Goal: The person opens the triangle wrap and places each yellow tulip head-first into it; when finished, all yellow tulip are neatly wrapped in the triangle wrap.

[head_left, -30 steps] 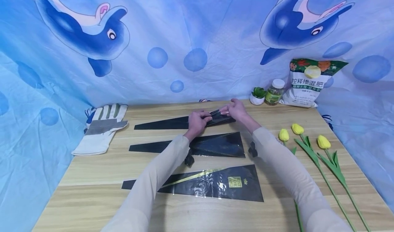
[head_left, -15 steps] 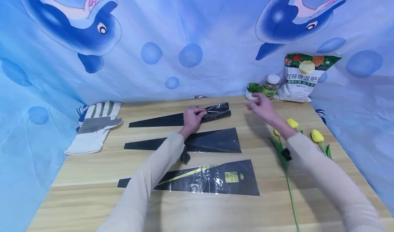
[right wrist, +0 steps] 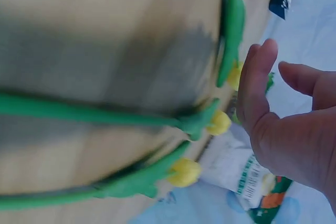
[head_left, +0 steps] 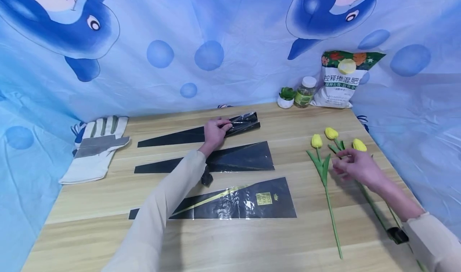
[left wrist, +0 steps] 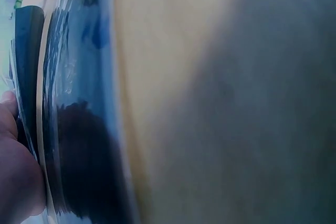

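Wood tbl (head_left: 245,244), R grip (head_left: 360,168) nr tulips (head_left: 331,133)

Black plastic wrappers (head_left: 237,206) shine with glossy, crinkled highlights across a smooth, wood-grained table (head_left: 252,244), as a matt cloth glove (head_left: 95,148) lies at the scene's nine o'clock, plastic-looking tulips (head_left: 317,141) at four, a smooth, film-like bag (head_left: 335,85) and clear jar (head_left: 304,95) at two, and a creased fabric backdrop (head_left: 248,75) at twelve.

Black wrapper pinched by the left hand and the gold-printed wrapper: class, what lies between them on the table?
The head view shows another black wrapper there, with the left forearm crossing over it.
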`<state>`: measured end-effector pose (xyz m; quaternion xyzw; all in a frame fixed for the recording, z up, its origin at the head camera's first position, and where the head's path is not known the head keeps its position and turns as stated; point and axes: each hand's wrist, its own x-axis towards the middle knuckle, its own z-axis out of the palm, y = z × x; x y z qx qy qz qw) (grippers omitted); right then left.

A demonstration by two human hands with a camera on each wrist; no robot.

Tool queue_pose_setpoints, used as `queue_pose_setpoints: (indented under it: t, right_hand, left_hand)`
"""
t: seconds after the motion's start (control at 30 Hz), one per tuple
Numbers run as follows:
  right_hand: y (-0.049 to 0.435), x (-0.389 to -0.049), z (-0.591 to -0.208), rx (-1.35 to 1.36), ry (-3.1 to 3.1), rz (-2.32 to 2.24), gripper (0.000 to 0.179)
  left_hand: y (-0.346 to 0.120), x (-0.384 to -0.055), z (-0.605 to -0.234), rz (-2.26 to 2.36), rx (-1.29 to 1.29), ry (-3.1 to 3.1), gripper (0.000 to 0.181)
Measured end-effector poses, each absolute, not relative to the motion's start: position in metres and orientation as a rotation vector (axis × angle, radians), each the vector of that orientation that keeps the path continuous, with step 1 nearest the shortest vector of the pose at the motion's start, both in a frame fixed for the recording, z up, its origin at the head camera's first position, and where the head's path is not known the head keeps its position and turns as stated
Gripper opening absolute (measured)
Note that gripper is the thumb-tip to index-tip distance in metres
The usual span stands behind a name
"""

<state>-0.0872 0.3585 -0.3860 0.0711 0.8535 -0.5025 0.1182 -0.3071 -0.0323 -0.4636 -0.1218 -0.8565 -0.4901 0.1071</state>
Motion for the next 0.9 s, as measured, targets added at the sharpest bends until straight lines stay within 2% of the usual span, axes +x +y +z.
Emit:
queue_pose_setpoints:
  t: [0.2, 0.47, 0.73, 0.9]
  right_hand:
    - [0.356, -0.073, -0.402, 0.336, 2.259, -1.578, 0.059]
    - [0.339, -0.073, -0.41, 0.379, 2.409, -1.372, 0.071]
    - [0.333, -0.074, -0.411, 0.386, 2.489, -1.262, 0.065]
    - [0.332, -0.073, -0.408, 0.383, 2.5, -1.264, 0.064]
  left_hand:
    - [-0.032, -0.307, -0.464, -1.458, -0.339, -2.523, 0.013]
    - [-0.033, -0.305, -0.464, -1.467, -0.357, -2.522, 0.011]
    - [-0.038, -0.304, -0.462, -1.186, -0.532, -2.791, 0.035]
    - [-0.035, -0.305, -0.46, -1.109, -0.533, -2.856, 0.028]
